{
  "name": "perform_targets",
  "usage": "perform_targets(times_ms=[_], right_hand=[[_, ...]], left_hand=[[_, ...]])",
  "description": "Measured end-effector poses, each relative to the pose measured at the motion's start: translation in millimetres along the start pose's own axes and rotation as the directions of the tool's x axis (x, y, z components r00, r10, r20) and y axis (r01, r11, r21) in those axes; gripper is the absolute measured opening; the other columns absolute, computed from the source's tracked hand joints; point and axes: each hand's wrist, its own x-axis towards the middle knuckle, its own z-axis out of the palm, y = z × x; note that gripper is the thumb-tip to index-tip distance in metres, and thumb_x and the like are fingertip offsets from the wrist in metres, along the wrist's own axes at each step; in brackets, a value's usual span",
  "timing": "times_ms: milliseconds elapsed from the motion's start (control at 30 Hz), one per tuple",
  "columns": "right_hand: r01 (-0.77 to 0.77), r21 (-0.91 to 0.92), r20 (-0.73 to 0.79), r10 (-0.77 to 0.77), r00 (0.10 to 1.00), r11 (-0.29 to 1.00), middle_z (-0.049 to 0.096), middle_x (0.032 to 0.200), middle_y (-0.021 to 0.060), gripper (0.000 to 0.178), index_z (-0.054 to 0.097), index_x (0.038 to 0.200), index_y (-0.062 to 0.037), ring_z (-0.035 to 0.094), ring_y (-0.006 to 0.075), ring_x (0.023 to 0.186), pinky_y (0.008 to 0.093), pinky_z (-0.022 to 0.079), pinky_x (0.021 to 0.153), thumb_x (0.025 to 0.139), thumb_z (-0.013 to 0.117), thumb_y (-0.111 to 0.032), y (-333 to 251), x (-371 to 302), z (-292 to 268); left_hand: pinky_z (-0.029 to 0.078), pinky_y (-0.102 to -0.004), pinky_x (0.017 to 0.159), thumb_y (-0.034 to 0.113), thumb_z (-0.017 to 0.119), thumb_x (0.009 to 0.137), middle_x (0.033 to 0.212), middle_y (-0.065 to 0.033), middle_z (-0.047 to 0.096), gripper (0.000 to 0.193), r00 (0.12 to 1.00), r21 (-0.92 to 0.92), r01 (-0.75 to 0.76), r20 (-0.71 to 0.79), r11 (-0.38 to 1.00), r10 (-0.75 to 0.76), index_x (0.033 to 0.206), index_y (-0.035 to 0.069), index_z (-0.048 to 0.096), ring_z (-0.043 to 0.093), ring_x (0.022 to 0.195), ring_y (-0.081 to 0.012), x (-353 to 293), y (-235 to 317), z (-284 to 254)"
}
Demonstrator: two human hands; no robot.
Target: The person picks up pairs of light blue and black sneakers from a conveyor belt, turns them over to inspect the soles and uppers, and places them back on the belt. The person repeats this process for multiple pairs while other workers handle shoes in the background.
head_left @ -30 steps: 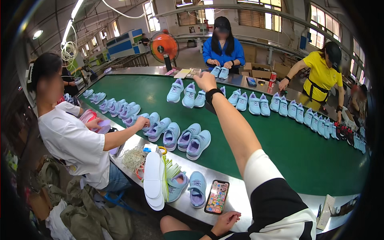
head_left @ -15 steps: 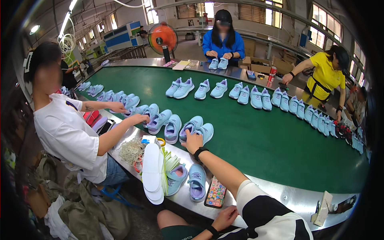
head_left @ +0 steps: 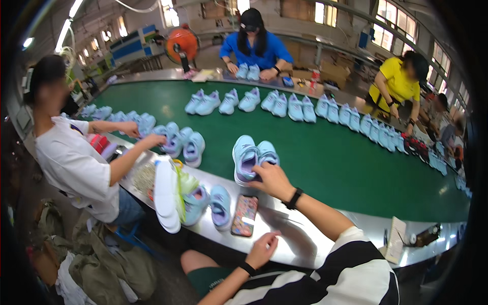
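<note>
- Gripping a pair of light blue shoes [head_left: 254, 157] at their heel ends, our right hand [head_left: 272, 179] has its fingers curled over them where they sit on the green belt [head_left: 325, 162], just past the metal bench edge [head_left: 300, 239].
- Our left hand [head_left: 263, 249] rests on the bench with fingers loosely bent, holding nothing, close to a phone [head_left: 245, 215] lying flat.
- We judge the step in hand to be taking this pair off or setting it on the belt; any next move calls for a firm hold on both shoes together, clear of the phone.
- Beside the phone lie two more blue shoes [head_left: 209, 203] and a stack of white insoles [head_left: 165, 194].
- Around the belt, a person in a white shirt [head_left: 76, 162] handles shoes to our left, and two others work on the far side by a long row of shoes [head_left: 305, 108].
</note>
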Motion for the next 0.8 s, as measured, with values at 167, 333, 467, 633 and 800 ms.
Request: perform_targets(times_ms=[167,333,467,633,800], right_hand=[[-0.059,0.018,0.238,0.053,0.97,0.998,0.063,0.098,0.0098,0.046,0.064,0.114,-0.0116,0.061,0.0271,0.092,0.0385,0.04,0.08,0.084,0.071,-0.045,-36.4,-164.9,-90.7],[-0.466,0.308,-0.078,0.51,0.857,0.83,0.06,0.089,0.0086,0.041,0.062,0.107,-0.0039,0.06,0.0222,0.081,0.0336,0.044,0.074,0.08,0.079,-0.031,-41.0,-238.1,-92.1],[-0.729,0.465,0.094,0.791,0.604,0.501,0.057,0.092,0.0067,0.06,0.051,0.13,-0.0004,0.056,0.0137,0.082,0.0308,0.049,0.072,0.081,0.079,-0.022,-24.9,-260.6,-65.2],[-0.627,0.774,0.361,0.75,0.555,0.092,0.061,0.112,0.01,0.049,0.047,0.136,0.0014,0.06,0.0153,0.096,0.0292,0.049,0.084,0.093,0.062,-0.016,-1.4,-274.4,-50.7],[-0.386,0.827,0.56,0.651,0.512,-0.409,0.057,0.132,0.0094,0.046,0.044,0.142,0.0019,0.056,0.0178,0.119,0.0312,0.042,0.104,0.098,0.047,-0.009,-18.3,-276.7,-45.0]], left_hand=[[0.046,-0.0366,0.076,0.016,0.069,0.087,0.099,-0.0156,0.056,0.035,0.9,0.092,-0.061,-0.425,0.994,0.095,0.113,-0.001,0.052,0.054,0.085,-0.0276,-3.3,27.6,-6.8],[0.05,-0.0372,0.075,0.027,0.071,0.088,0.105,-0.0174,0.055,0.056,0.971,0.165,0.221,-0.125,0.961,-0.202,0.129,-0.003,0.048,0.057,0.086,-0.0256,1.8,29.2,3.2],[0.051,-0.0363,0.071,0.03,0.068,0.088,0.104,-0.0179,0.058,0.061,0.957,0.209,0.286,-0.103,0.935,-0.27,0.133,-0.004,0.046,0.059,0.08,-0.0253,8.3,18.9,8.1],[0.049,-0.0257,0.079,0.008,0.058,0.092,0.108,-0.0114,0.064,0.056,0.908,-0.26,0.42,0.128,0.87,-0.4,0.143,-0.001,0.038,0.062,0.091,-0.0141,20.7,10.1,-15.0],[0.045,-0.0305,0.098,0.008,0.048,0.099,0.135,-0.0084,0.054,0.055,0.842,-0.591,0.532,0.296,0.606,-0.451,0.151,0.007,0.031,0.056,0.118,-0.0162,10.1,23.2,-12.2]])
